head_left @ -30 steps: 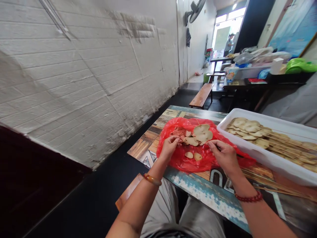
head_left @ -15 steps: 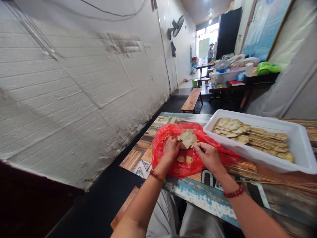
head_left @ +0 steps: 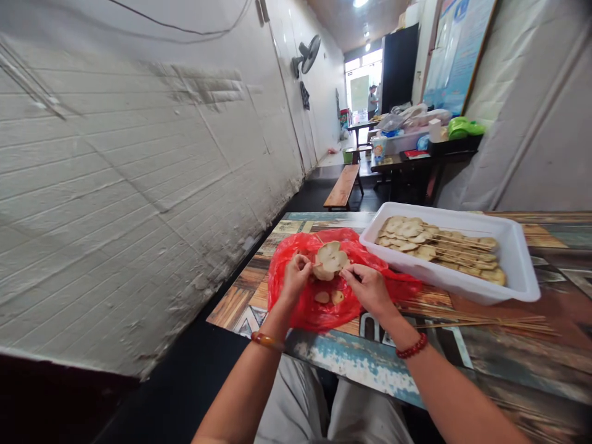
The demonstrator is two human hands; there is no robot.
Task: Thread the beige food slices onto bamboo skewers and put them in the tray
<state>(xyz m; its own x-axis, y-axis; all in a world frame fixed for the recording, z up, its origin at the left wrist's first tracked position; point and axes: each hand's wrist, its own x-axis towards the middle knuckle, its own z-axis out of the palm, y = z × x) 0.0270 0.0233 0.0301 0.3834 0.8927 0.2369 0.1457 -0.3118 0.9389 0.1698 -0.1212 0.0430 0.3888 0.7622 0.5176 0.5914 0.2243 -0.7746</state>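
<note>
A flower-shaped cluster of pale potato slices (head_left: pixel 329 260) is held up between my hands, over a crumpled red plastic bag (head_left: pixel 296 311). My left hand (head_left: pixel 296 277) is closed in a pinch at the cluster's left side, where a thin skewer (head_left: pixel 316 265) shows by the fingertips. At the lower right edge of the cluster, my right hand (head_left: pixel 369 288) pinches with thumb and forefinger. Two loose slices (head_left: pixel 337 297) lie on the bag just below. The fingers partly cover what they grip.
Right of the bag, a white plastic tub (head_left: pixel 518 256) holds skewered slices (head_left: pixel 444 243). Loose bamboo skewers (head_left: pixel 504 322) lie on the patterned table (head_left: pixel 342 361) before it. A wooden bench (head_left: pixel 342 186), a cluttered table and a person (head_left: pixel 372 102) are farther back; a white wall (head_left: pixel 139 185) runs along the left.
The camera view has swung slightly right. My left hand has drawn back a little from the slices, and its fingertips now pinch by the skewer. My right hand stays at the cluster's edge.
</note>
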